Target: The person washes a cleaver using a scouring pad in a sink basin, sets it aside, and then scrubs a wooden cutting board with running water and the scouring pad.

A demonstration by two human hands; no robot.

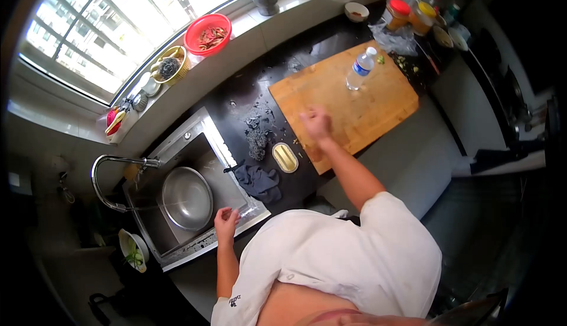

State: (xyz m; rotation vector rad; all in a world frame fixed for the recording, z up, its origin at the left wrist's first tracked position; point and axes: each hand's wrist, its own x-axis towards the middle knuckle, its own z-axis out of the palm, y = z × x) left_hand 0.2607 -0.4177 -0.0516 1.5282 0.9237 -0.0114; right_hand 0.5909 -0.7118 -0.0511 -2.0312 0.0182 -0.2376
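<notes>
My left hand (226,225) hovers by the sink's front edge, its fingers loosely bent and apart, with nothing seen in them. Inside the sink (239,191) sits a round metal basin (188,199). A thin streak, seemingly water, runs from the curved faucet (101,178) toward it. My right hand (316,122) is over the left part of a wooden cutting board (378,104); motion smears its fingers, so I cannot make out whether it holds anything. Farther right on the board, a clear plastic bottle (360,69) with a white cap and blue label stands apart from my hand.
Between sink and board lie a dark cloth (258,183), a scrubber-like grey clump (256,140) and an oval yellowish dish (285,157). On the windowsill are a red bowl of dried chilies (208,34), a yellow basket (182,71) and a stone mortar (266,1). Jars (399,12) crowd the far corner.
</notes>
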